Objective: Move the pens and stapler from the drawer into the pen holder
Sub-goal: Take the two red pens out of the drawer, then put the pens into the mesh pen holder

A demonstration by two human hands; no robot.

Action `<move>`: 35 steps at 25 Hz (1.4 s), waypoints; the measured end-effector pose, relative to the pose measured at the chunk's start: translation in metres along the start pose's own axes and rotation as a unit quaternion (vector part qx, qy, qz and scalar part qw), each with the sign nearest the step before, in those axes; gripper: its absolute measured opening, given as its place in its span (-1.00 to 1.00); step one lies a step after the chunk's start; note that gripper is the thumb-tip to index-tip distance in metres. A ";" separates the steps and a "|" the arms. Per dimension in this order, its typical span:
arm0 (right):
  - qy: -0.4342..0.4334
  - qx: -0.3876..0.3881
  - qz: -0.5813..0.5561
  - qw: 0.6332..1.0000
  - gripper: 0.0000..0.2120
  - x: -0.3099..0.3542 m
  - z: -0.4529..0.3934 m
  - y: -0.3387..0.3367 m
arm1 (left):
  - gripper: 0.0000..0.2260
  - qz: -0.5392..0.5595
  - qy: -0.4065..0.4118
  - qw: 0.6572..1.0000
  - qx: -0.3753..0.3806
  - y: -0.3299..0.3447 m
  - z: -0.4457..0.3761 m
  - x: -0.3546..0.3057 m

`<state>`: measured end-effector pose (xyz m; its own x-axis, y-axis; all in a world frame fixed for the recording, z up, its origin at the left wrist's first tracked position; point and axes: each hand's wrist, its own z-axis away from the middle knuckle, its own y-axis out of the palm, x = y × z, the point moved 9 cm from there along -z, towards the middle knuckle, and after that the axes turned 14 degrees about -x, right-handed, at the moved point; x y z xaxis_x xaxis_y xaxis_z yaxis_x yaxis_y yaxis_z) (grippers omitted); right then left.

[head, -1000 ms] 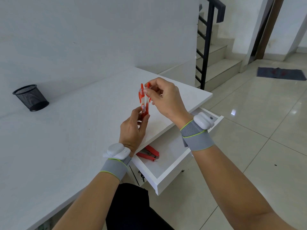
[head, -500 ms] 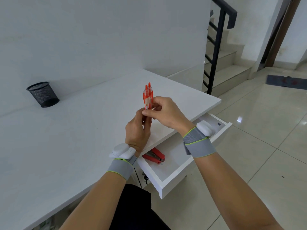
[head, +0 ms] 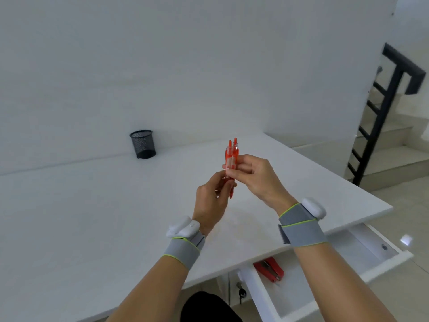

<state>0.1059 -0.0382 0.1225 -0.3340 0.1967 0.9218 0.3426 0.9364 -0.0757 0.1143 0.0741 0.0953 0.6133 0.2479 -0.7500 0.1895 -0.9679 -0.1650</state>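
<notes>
So both hands are up over the white worktop point(head: 69, 217) with the pens point(head: 231, 159) bundled upright between them. The left hand point(head: 210, 201) is closed round the lower ends and the right hand point(head: 253, 175) is pinching the clear barrels higher up with fingertips, so both grips are shut on the same little bunch. It looks like two pens, maybe more, hard to count with fingers in the way.

What I'd worry about: these are thin, smooth plastic sticks, clear bodies with orange caps and tips, and slick things like that love to slide past each other. If one hand lets go before the other has the whole bundle squeezed, one could drop out onto the worktop, or roll off toward the open drawer point(head: 348, 275).

The pen holder point(head: 142, 145) is a black wire mesh cup, round, open at the top, standing near the wall and well apart from the hands. It looks light, so shoving pens in at an angle could tip it or skid it on that glossy surface.

The stapler point(head: 270, 269) is lying in the drawer, red with metal bits, half hidden under the worktop edge. It's chunky, so it may fit the cup awkwardly.
</notes>
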 end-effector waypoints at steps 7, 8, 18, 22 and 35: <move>-0.026 0.025 -0.024 0.999 -0.80 0.015 -0.038 0.093 | -0.87 -0.078 -0.003 0.997 -0.025 -0.074 -0.055 0.030; -0.028 0.027 -0.024 0.999 -0.81 0.015 -0.042 0.106 | -0.86 -0.093 0.003 0.995 -0.029 -0.083 -0.061 0.035; -0.056 0.000 0.014 0.998 -0.86 0.004 -0.093 0.193 | -0.82 -0.182 0.006 0.981 -0.072 -0.137 -0.122 0.099; -0.072 -0.029 0.015 0.997 -0.89 0.002 -0.127 0.215 | -0.72 -0.239 -0.031 0.967 -0.080 -0.153 -0.149 0.144; -0.134 -0.117 0.038 0.983 -0.93 -0.016 -0.242 0.311 | -0.62 -0.422 -0.121 0.898 0.039 -0.146 -0.207 0.298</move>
<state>0.4307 0.1798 0.1759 -0.5076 0.3632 0.7813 0.5586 0.8291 -0.0225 0.4279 0.2974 0.0287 0.0903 0.8876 -0.4516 0.4485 -0.4411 -0.7773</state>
